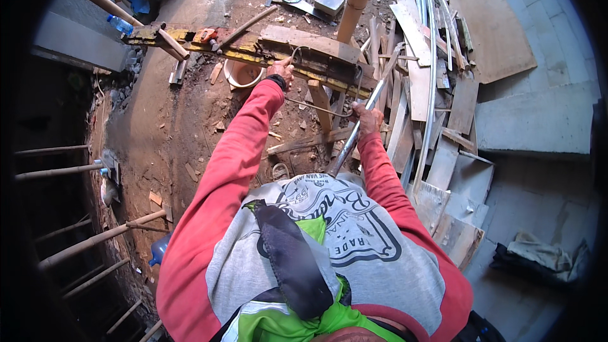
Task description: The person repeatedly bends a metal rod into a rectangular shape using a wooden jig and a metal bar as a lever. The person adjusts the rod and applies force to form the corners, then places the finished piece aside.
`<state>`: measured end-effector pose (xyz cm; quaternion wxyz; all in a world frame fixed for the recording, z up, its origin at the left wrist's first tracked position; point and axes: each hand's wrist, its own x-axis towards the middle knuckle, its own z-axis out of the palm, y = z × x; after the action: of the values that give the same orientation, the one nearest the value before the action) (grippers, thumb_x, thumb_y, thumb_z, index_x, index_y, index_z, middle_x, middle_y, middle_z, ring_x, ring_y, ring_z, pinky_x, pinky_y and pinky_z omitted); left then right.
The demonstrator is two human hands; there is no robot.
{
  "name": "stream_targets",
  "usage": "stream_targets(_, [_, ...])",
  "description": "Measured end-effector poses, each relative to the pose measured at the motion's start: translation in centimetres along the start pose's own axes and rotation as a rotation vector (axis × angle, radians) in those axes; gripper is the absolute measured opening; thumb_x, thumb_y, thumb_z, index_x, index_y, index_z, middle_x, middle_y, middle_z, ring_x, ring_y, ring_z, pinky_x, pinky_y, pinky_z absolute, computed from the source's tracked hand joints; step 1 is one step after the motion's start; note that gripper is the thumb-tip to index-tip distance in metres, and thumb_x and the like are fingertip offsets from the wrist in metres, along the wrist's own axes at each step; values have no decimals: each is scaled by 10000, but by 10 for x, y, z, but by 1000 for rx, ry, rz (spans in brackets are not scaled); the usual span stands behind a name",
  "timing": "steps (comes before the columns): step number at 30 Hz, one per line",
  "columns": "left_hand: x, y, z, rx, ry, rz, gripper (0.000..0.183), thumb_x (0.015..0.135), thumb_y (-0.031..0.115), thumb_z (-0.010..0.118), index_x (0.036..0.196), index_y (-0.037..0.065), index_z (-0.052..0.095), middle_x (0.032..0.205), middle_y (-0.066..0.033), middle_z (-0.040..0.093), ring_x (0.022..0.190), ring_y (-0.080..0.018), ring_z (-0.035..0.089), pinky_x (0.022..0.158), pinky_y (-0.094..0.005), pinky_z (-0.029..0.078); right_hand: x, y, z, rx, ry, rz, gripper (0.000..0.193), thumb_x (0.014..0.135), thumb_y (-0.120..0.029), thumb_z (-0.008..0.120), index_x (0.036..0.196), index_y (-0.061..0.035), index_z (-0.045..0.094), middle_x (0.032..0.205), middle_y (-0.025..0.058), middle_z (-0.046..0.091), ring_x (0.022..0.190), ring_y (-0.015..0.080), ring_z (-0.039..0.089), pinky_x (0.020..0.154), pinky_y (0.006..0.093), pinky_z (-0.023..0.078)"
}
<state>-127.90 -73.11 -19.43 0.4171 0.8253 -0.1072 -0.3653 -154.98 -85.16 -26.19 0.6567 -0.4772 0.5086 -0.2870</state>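
My left hand (280,71) is closed around part of a thin bent metal rod (316,107), at the near edge of a long wooden beam (244,57) with yellow edges. The rod loops over the beam, and another stretch runs below it to a corner beside my right hand (367,118). That hand is wrapped round a long silvery metal bar (381,87), which slants from near my waist up past the beam's right end. Whether the right fingers also touch the rod's corner, I cannot tell. A hammer (215,45) and an orange tool (206,35) lie on the beam, left of my hands.
Under the beam stands a pale bucket (244,75). Loose planks (415,82) and long metal strips (429,114) are piled on the right. A bamboo pole (360,1) rises beyond the beam. At left, bamboo poles (101,239) cross a dark opening. A water bottle (120,24) lies by the beam's left end.
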Motion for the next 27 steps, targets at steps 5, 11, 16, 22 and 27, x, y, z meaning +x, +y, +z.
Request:
stream_targets(5, [19,7,-3,-65,320,589,274,942,161,616,1176,51,703,639,8,606,562,-61,541,518,-229,439,-36,-51,8,171,-118,50,200,799,-107,760,875,37,643,735,97,665,655,178,665,629,308,571])
stream_targets(11, [-24,78,-29,-118,-252,702,217,983,108,590,1151,36,705,697,77,532,578,-20,426,506,-187,335,-19,-42,-11,455,-249,-7,285,881,-160,742,992,60,598,903,119,678,765,163,688,639,208,545])
stream_targets(16, [-55,108,-32,-235,-708,526,209,986,100,591,1150,46,708,681,88,505,563,-8,385,490,-185,295,-7,-46,-13,311,-85,-119,374,857,-205,777,1072,37,591,942,93,686,838,158,698,691,206,537])
stream_targets(22, [-36,113,-28,-172,-706,402,307,1015,236,569,1242,37,625,730,25,592,553,-28,460,486,-185,378,-48,-73,-7,334,-234,-45,398,804,-217,802,1048,21,597,832,81,660,678,152,656,621,279,556])
stream_targets(27, [-16,68,-38,-515,-496,113,672,933,543,595,1311,-3,490,991,-163,673,681,-134,634,597,-262,559,-52,-55,10,356,-137,-11,299,801,-158,761,981,21,603,725,78,618,555,163,634,470,292,533])
